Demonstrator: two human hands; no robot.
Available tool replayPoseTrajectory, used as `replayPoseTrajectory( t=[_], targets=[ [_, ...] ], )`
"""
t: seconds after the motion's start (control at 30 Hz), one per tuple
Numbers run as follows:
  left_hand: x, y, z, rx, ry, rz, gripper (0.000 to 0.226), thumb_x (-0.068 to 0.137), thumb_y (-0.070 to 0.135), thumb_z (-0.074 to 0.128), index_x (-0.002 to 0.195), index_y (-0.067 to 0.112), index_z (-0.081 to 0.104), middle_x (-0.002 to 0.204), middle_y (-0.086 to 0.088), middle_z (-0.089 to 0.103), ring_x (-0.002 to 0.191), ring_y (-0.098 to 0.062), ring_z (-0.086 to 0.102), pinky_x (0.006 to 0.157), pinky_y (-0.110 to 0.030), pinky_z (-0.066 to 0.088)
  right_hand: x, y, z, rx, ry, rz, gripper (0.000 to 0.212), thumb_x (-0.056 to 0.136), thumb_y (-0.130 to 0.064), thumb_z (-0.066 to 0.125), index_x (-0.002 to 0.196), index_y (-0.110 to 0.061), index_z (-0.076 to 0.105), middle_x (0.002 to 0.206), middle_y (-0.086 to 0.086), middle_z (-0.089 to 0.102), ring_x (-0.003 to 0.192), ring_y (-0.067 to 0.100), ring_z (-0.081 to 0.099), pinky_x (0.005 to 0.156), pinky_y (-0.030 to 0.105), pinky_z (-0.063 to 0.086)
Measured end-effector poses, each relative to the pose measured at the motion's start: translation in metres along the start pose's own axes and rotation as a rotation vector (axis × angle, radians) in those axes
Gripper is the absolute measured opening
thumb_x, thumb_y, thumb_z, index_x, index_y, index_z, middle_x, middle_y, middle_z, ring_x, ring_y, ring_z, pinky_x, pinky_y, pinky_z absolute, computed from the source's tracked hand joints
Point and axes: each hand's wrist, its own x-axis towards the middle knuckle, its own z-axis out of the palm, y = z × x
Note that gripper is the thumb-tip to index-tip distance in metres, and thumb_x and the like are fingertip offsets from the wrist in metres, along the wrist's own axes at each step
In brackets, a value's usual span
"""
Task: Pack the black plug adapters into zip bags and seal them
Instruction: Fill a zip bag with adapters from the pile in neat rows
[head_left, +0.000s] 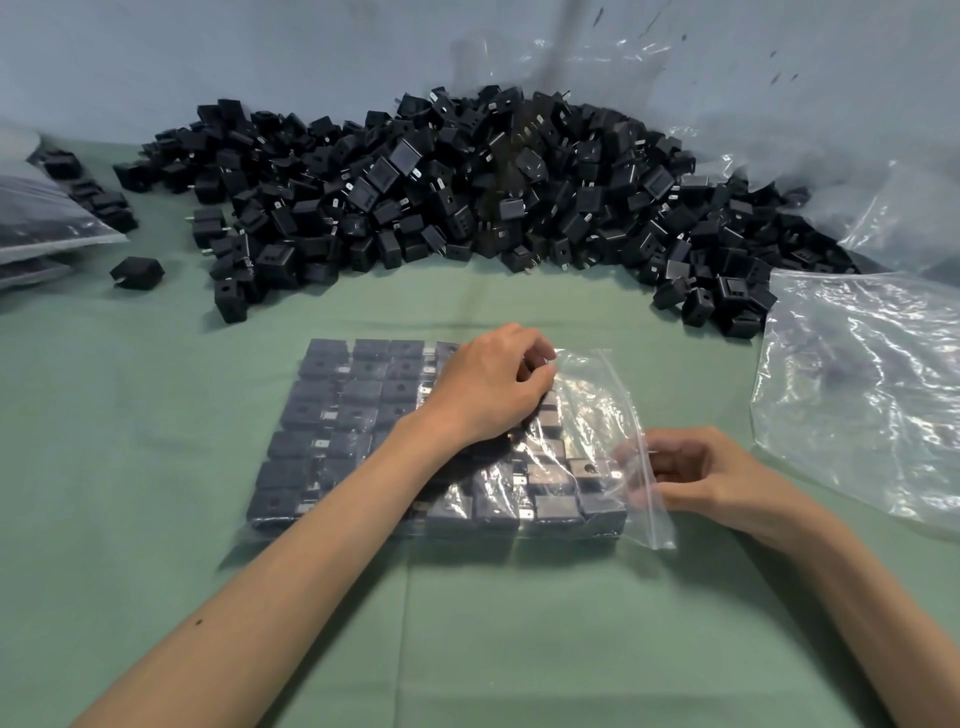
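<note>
Bare forearms (291, 561) reach in from below. Left hand (493, 384) rests on the zip bag (608, 395), curled fingers pinching its film. Rows of black plug adapters (358, 389) lie under it. Right hand (696, 478) pinches the open zip edge. Likely heavy, with thin, slippery film; grip the zip strip.

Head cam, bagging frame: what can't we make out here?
- Head view: the left hand covers part of the adapter grid in the zip bag; count unknown.
- Zip seal: glare and the right hand at the mouth hide whether it is closed.
- Filled bags: cut off by the left edge.
- Loose bags: cut off by the right edge.
- Adapter pile: stacked, too small to count.
</note>
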Motion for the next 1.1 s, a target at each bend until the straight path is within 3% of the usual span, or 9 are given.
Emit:
replayPoseTrajectory(
  t=[0.13, 0.2, 0.27, 0.37, 0.5, 0.6, 0.8, 0.93, 1.1],
  targets=[
    [0.0, 0.001, -0.001, -0.011, 0.003, -0.004, 0.019, 0.094, 0.031, 0.054, 0.106, 0.019, 0.063, 0.099, 0.008, 0.061, 0.083, -0.006, 0.052, 0.077, -0.022, 0.042, 0.003, -0.002, -0.001, -0.059, 0.117, -0.053, 0.029, 0.083, 0.012, 0.06, 0.085, -0.011, 0.076, 0.079, 0.005, 0.074, 0.07, 0.01, 0.069, 0.065, 0.014, 0.051],
    [0.0, 0.001, -0.001, -0.016, -0.001, -0.008, 0.019, 0.094, 0.031, 0.054, 0.106, 0.019, 0.063, 0.099, 0.008, 0.061, 0.083, -0.007, 0.053, 0.078, -0.024, 0.043, 0.013, 0.001, -0.007, -0.152, 0.346, -0.063, 0.046, 0.08, 0.023, 0.046, 0.078, -0.014, 0.073, 0.064, 0.003, 0.069, 0.054, 0.005, 0.061, 0.054, 0.012, 0.048],
    [0.0, 0.002, -0.001, -0.014, -0.003, -0.007, 0.018, 0.094, 0.031, 0.054, 0.105, 0.019, 0.063, 0.099, 0.008, 0.06, 0.084, -0.007, 0.053, 0.079, -0.025, 0.044, 0.03, 0.001, -0.018, -0.312, 0.575, -0.074, 0.04, 0.081, 0.015, 0.047, 0.079, -0.017, 0.071, 0.066, -0.001, 0.068, 0.054, 0.003, 0.058, 0.052, 0.012, 0.046],
    [0.0, 0.001, -0.001, -0.02, -0.001, -0.007, 0.018, 0.094, 0.031, 0.054, 0.105, 0.02, 0.063, 0.097, 0.01, 0.058, 0.084, -0.007, 0.053, 0.078, -0.024, 0.043, 0.064, 0.001, -0.045, -0.588, 0.797, -0.086, 0.028, 0.083, 0.004, 0.053, 0.102, -0.01, 0.068, 0.105, 0.01, 0.064, 0.088, 0.018, 0.061, 0.077, 0.025, 0.05],
    [0.0, 0.0, 0.0, -0.015, 0.003, 0.001, 0.018, 0.093, 0.031, 0.055, 0.105, 0.019, 0.063, 0.095, 0.012, 0.056, 0.083, -0.005, 0.051, 0.077, -0.023, 0.041, 0.104, 0.001, -0.083, -0.771, 0.993, 0.037, 0.045, 0.086, -0.01, 0.054, 0.131, -0.01, 0.051, 0.134, 0.016, 0.038, 0.122, 0.03, 0.04, 0.104, 0.04, 0.037],
    [0.0, 0.0, 0.001, -0.012, 0.007, 0.012, 0.018, 0.093, 0.03, 0.055, 0.104, 0.019, 0.063, 0.093, 0.012, 0.055, 0.082, -0.006, 0.052, 0.077, -0.024, 0.041, 0.119, -0.001, -0.095, -0.923, 0.953, 0.189, 0.046, 0.088, -0.02, 0.052, 0.133, -0.013, 0.049, 0.137, 0.013, 0.038, 0.124, 0.034, 0.035, 0.098, 0.046, 0.039],
    [0.001, 0.0, 0.0, -0.008, 0.003, 0.015, 0.017, 0.093, 0.03, 0.055, 0.104, 0.019, 0.063, 0.094, 0.012, 0.055, 0.082, -0.007, 0.052, 0.078, -0.026, 0.043, 0.134, -0.008, -0.091, -0.962, 0.907, 0.305, 0.047, 0.087, -0.024, 0.057, 0.131, -0.011, 0.044, 0.127, 0.019, 0.043, 0.111, 0.044, 0.05, 0.088, 0.046, 0.042],
    [0.001, 0.0, 0.001, 0.0, 0.009, 0.017, 0.017, 0.093, 0.03, 0.055, 0.104, 0.019, 0.063, 0.091, 0.013, 0.054, 0.081, -0.005, 0.051, 0.075, -0.023, 0.04, 0.13, -0.001, -0.078, -0.869, 0.893, 0.208, 0.047, 0.088, -0.026, 0.057, 0.131, -0.014, 0.043, 0.123, 0.019, 0.044, 0.105, 0.044, 0.051, 0.089, 0.044, 0.041],
    [0.0, 0.001, 0.0, 0.0, 0.008, 0.014, 0.018, 0.093, 0.03, 0.055, 0.105, 0.02, 0.063, 0.093, 0.012, 0.055, 0.08, -0.004, 0.051, 0.076, -0.023, 0.039, 0.114, 0.009, -0.052, -0.762, 0.898, 0.004, 0.046, 0.087, -0.028, 0.062, 0.129, -0.017, 0.049, 0.113, 0.015, 0.048, 0.095, 0.025, 0.048, 0.082, 0.029, 0.035]
  ],
)
